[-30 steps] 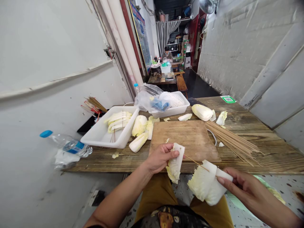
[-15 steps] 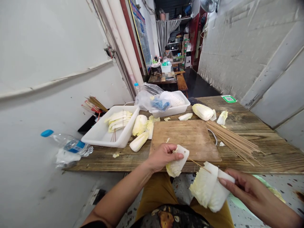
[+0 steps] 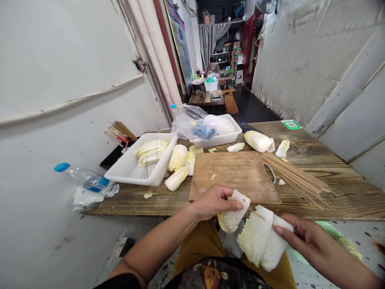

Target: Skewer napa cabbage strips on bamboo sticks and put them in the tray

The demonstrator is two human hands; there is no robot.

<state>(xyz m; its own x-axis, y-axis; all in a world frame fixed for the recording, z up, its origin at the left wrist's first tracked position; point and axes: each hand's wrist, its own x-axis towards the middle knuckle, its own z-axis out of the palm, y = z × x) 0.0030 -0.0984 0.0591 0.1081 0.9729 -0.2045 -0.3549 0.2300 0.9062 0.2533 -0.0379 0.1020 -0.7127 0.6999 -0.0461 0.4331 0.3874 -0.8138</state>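
Note:
Between thumb and fingers, my left hand [image 3: 221, 204] grips a piece of napa cabbage leaf [image 3: 236, 214]. My right hand [image 3: 303, 233] pinches cabbage leaf pieces [image 3: 264, 241] that overlap on a thin wooden skewer [image 3: 255, 212]. The skewer's exposed part bridges the short gap to the left piece; whether its tip has gone into that piece is hard to see. Both hands hover in front of the table's near edge, above my lap. Just beyond them lies a wooden cutting board [image 3: 231, 176] with a small cabbage scrap on it.
A white tray [image 3: 120, 176] at left holds skewered cabbage. Cabbage hearts [image 3: 177, 178] sit beside it, and another cabbage [image 3: 257, 141] lies behind the board. Loose skewers [image 3: 297, 178] fan out at right. A plastic bottle [image 3: 90, 180] leans at the left edge. A person [image 3: 213, 66] sits far back.
My left hand has moved right and slightly down with its leaf piece, shortening the exposed skewer. My right hand has shifted slightly left.

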